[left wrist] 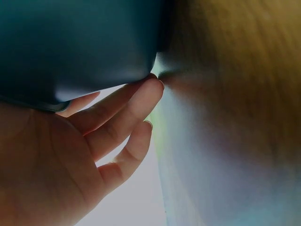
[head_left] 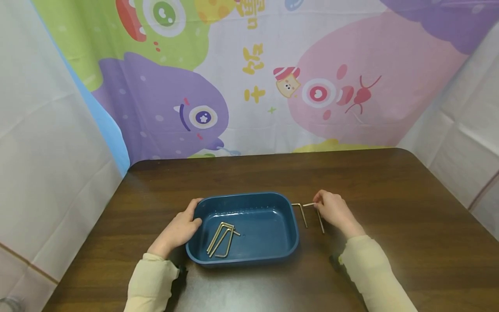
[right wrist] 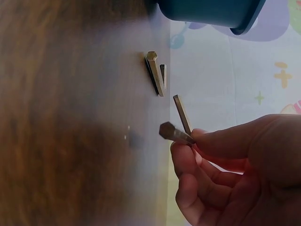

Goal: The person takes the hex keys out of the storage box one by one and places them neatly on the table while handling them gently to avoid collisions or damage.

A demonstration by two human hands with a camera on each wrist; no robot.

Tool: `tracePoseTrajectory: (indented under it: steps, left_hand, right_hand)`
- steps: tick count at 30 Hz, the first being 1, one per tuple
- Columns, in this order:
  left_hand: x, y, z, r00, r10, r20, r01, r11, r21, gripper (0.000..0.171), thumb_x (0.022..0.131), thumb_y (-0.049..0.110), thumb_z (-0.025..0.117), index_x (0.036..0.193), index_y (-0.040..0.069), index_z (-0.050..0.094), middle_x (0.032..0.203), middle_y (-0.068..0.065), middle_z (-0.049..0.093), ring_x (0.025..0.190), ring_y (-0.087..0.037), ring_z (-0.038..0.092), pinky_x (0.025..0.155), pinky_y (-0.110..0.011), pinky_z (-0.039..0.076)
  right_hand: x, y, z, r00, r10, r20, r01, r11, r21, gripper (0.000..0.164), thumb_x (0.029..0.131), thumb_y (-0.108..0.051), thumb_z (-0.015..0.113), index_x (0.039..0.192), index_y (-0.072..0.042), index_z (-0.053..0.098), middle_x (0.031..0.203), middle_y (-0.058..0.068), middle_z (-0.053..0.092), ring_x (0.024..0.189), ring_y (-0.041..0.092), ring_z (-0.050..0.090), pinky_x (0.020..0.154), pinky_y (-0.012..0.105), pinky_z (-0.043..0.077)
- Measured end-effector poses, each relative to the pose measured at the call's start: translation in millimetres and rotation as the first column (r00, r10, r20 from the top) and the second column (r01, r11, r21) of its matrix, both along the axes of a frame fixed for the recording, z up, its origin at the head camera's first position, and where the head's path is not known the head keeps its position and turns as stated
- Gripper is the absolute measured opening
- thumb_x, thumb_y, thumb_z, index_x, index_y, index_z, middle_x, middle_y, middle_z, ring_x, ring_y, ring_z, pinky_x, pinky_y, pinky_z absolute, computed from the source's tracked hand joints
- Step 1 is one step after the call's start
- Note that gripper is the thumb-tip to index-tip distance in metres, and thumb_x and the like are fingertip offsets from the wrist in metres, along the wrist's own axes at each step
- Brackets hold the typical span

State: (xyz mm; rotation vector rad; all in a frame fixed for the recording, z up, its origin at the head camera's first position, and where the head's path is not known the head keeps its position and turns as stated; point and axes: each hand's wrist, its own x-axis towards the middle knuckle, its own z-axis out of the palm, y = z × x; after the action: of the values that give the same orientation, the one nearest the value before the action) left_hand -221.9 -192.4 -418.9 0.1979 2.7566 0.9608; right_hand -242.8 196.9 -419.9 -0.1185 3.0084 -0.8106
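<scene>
One dark wooden table (head_left: 374,182) with visible grain fills the lower part of the head view, and a blue tray (head_left: 243,262) stands on it. Behind the tray, past the table's far edge, is a cloth (head_left: 249,130) printed with green, purple and pink monsters and yellow characters; pale sheeting (head_left: 464,125) rises well out to either side of it.

Three keys (head_left: 215,238), bent into L shapes, show in the tray's left part, one overlapping another. Just right of the tray, a loose key (head_left: 303,216) lies on the table. Farther right, the right hand (head_left: 333,210) pinches a held key (head_left: 320,222) between thumb and fingers, near its bend. At the tray's left end, the left hand (head_left: 177,229) grips the rim, thumb on the near side of the corner.

Only the head view shows inside the tray. From the left wrist, the left fingers (left wrist: 146,99) appear slightly bent and parted, some against the tray's outer wall; the thumb is hidden there. From the right wrist, the held key's six-sided end is plain, a detail too small from the head.
</scene>
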Motion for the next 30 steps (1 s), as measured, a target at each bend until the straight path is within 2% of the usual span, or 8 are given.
tracePoseTrajectory:
  steps: [8, 22, 30]
  left_hand:
    - [0.5, 1.2, -0.5, 1.000, 0.008, 0.003, -0.008, 1.000, 0.001, 0.051, 0.089, 0.015, 0.038, 0.138, 0.014, 0.025, 0.133, -0.024, 0.044, 0.096, -0.029, 0.059, 0.081, -0.048, 0.047]
    - [0.6, 1.2, -0.7, 1.000, 0.007, 0.006, -0.007, 1.000, 0.010, 0.050, 0.089, 0.014, 0.039, 0.138, 0.014, 0.025, 0.131, -0.024, 0.045, 0.091, -0.027, 0.061, 0.076, -0.044, 0.050]
    - [0.0, 1.0, -1.4, 1.000, 0.005, 0.000, -0.005, 1.000, 0.005, 0.050, 0.089, 0.014, 0.038, 0.138, 0.014, 0.025, 0.132, -0.023, 0.045, 0.095, -0.028, 0.060, 0.078, -0.045, 0.049]
  right_hand:
    - [1.1, 0.4, 0.1, 1.000, -0.001, 0.019, 0.001, 1.000, -0.002, 0.009, 0.086, -0.009, 0.056, 0.092, -0.002, 0.059, 0.070, 0.005, 0.057, 0.060, 0.015, 0.052, 0.057, 0.030, 0.040]
    - [0.6, 2.3, -2.0, 0.999, 0.004, 0.048, -0.003, 1.000, -0.009, 0.008, 0.087, -0.008, 0.055, 0.092, -0.003, 0.059, 0.071, 0.005, 0.056, 0.060, 0.014, 0.054, 0.056, 0.029, 0.040]
    - [0.3, 3.0, -2.8, 0.999, 0.013, 0.050, -0.013, 1.000, -0.011, 0.009, 0.087, -0.008, 0.055, 0.092, -0.002, 0.059, 0.070, 0.005, 0.056, 0.059, 0.014, 0.053, 0.055, 0.029, 0.040]
